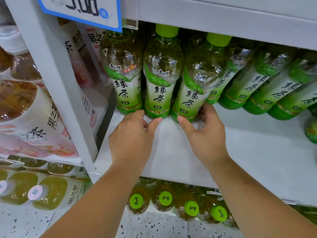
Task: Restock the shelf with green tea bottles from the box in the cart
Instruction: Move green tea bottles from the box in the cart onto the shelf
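Three front green tea bottles [160, 93] stand well back from the shelf [257, 152] edge.

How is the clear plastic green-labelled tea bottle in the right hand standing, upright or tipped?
Upright: the clear plastic green-labelled tea bottle rests base-down on the white shelf, lime cap on top, right hand gripping its base.

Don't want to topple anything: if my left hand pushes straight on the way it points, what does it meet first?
Your left hand meets the green-labelled clear plastic tea bottle directly ahead; it seems to pinch that bottle's base.
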Motion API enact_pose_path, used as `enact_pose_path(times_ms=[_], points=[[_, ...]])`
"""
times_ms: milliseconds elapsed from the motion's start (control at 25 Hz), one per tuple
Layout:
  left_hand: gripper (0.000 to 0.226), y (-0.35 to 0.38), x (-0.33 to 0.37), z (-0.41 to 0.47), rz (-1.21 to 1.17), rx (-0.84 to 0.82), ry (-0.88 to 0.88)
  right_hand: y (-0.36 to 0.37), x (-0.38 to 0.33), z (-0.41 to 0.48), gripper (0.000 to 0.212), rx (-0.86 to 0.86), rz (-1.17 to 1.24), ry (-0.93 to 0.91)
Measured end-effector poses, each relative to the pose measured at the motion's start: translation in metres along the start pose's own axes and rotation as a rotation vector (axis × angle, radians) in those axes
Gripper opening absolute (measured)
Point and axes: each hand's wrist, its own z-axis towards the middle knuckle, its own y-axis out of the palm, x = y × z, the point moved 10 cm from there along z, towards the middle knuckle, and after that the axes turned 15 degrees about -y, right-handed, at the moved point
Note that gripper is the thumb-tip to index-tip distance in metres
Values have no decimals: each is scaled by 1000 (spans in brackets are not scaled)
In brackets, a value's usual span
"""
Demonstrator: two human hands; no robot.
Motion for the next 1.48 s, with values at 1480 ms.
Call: enact_pose_path(times_ms=[1480], points=[[52, -173, 1, -224, -128, -1044, 60, -159, -217, -310, 53, 106, 64, 885]])
